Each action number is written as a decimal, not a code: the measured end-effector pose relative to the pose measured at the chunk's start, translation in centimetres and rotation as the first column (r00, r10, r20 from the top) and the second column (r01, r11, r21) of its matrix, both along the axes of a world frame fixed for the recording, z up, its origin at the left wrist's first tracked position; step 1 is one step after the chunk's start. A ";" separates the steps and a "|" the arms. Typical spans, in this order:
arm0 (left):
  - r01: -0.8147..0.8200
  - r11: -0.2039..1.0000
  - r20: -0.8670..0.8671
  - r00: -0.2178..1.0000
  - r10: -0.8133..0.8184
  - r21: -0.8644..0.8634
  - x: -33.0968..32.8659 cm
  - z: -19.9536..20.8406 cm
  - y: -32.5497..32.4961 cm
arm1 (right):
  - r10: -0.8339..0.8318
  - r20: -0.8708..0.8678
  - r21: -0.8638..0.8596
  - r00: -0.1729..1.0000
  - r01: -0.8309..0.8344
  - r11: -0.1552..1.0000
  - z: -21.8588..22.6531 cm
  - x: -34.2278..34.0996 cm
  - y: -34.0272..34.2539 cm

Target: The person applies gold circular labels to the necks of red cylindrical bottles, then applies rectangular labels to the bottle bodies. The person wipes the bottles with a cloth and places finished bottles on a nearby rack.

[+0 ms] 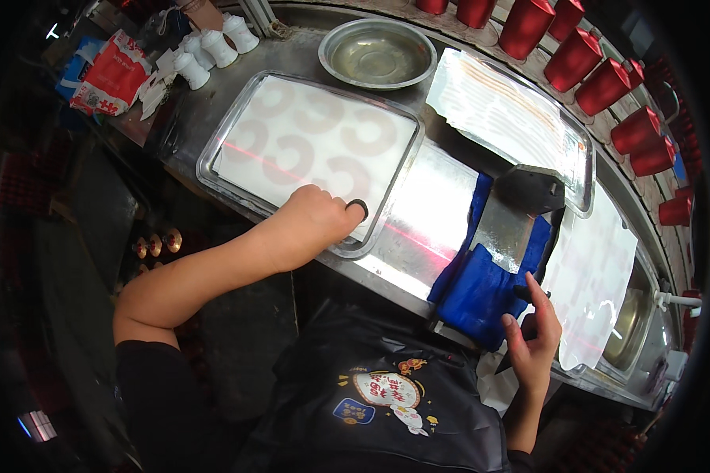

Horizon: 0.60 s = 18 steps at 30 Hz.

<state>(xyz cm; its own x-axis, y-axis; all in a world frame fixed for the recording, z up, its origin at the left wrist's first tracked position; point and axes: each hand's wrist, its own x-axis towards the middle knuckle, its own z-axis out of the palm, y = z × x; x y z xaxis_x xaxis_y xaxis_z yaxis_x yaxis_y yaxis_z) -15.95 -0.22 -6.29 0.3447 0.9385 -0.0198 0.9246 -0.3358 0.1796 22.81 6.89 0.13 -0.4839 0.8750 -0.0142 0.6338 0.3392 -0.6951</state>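
Observation:
My left hand (315, 225) is closed over the near right corner of a shallow metal tray (409, 150). A black band wraps one finger; what its fingertips pinch, if anything, is hidden. In the tray lies a white translucent sheet (292, 118) with several C-shaped pieces showing through. My right hand (538, 331) has its thumb and index finger apart, beside a blue cloth (481, 303); its other fingers are partly hidden, with black wraps visible. The cloth lies around a narrow metal surface (503, 232), with a black block (528, 189) at its far end.
Behind the tray stands a round metal basin (379, 51). Another tray with shiny sheets (497, 102) lies at the back right, and more pale sheets (592, 276) lie right of the cloth. Red canisters (572, 59) line the far edge. White bottles (217, 47) stand at back left.

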 end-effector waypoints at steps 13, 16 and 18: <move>-0.208 0.971 0.119 0.968 0.222 -0.116 0.2 0.4 1.1 | 0.008 0.009 0.034 1.000 -0.008 0.999 -0.4 -0.1 -0.6; -0.224 0.974 0.220 0.949 0.228 -0.041 0.7 0.4 1.0 | 0.005 0.013 0.044 1.000 -0.005 0.999 -0.3 0.0 -0.6; -0.228 0.974 0.251 0.942 0.223 -0.007 1.1 0.2 0.8 | 0.013 0.008 0.078 1.000 -0.013 0.997 -0.3 -0.1 -0.5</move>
